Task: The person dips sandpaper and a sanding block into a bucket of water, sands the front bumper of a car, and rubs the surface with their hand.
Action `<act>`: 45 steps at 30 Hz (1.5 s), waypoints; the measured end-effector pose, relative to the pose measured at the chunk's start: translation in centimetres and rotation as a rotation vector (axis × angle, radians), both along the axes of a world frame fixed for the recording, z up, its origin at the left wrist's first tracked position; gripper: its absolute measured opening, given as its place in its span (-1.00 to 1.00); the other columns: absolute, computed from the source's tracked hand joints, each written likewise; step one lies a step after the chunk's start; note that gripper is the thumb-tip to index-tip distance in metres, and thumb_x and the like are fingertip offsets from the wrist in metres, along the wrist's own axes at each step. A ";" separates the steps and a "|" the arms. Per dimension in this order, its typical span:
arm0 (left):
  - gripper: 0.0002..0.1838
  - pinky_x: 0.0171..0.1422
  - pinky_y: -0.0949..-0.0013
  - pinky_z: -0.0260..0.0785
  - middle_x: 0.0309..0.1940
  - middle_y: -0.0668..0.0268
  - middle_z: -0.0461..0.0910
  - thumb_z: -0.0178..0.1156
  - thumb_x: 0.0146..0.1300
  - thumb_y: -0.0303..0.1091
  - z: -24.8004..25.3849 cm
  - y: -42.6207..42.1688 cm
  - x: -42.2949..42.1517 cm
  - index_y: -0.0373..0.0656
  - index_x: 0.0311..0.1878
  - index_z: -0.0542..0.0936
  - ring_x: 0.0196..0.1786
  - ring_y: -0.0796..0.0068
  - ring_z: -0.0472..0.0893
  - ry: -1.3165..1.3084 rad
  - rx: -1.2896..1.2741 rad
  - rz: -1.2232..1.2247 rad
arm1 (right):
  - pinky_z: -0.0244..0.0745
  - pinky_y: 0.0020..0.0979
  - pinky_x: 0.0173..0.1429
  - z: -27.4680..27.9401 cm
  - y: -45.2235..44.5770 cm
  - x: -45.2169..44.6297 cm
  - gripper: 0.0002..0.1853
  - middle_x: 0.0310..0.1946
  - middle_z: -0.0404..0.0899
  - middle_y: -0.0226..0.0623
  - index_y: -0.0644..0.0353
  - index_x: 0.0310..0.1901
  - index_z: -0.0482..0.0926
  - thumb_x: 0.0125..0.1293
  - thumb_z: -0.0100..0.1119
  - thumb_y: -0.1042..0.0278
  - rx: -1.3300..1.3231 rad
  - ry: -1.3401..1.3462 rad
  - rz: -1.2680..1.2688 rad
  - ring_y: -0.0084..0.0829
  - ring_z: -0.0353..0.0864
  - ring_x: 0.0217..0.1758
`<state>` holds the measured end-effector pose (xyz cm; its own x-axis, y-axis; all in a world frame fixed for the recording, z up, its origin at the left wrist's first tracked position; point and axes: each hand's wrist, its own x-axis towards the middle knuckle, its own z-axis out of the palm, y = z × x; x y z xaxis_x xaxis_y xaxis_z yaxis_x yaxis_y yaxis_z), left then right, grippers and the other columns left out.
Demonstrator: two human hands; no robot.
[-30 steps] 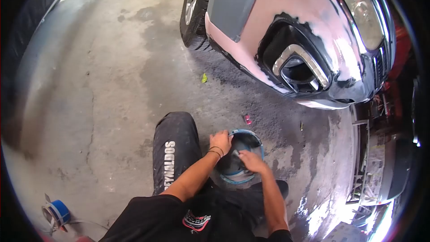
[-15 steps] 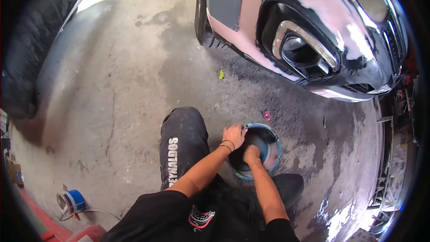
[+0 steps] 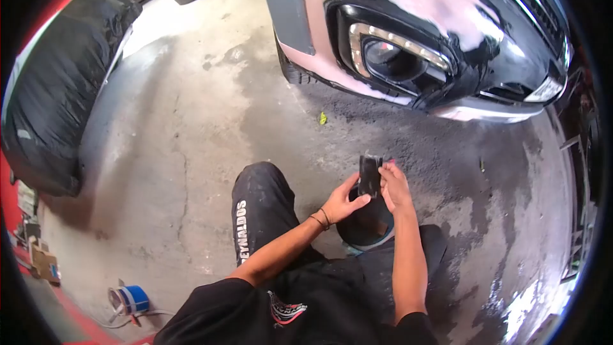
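A small dark rectangular pad (image 3: 370, 177) is held upright above the bucket. My right hand (image 3: 395, 186) grips its right edge between thumb and fingers. At its lower left is my left hand (image 3: 347, 200), thumb and fingers apart, near or touching the pad; the exact contact is hard to see. Below both hands the round bucket (image 3: 363, 250) with a bluish rim stands on the floor, dark inside and partly hidden by my hands and forearm.
A car bumper (image 3: 396, 32) with pink and black patches fills the upper right. A black-covered object (image 3: 60, 89) stands at the left. A blue-banded roll (image 3: 135, 299) lies lower left. A yellow-green scrap (image 3: 323, 118) is on the concrete floor (image 3: 211, 140).
My right hand has come up out of the bucket with the dark pad. My left hand has left the rim and moved to the pad. The camera view has shifted.
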<state>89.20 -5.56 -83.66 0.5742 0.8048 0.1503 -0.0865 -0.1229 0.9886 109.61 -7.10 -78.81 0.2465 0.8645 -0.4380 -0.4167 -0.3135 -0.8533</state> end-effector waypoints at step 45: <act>-0.41 0.71 -0.38 0.22 0.50 -0.11 0.58 0.04 0.54 -0.47 31.9 20.8 1.0 -0.25 0.61 0.46 0.56 -0.22 0.53 0.465 1.165 0.880 | 0.71 0.07 0.11 -1.4 -0.2 0.8 -0.61 -0.14 0.86 -0.15 0.03 0.23 0.65 0.40 0.43 0.27 0.438 -1.217 0.316 0.11 0.84 0.02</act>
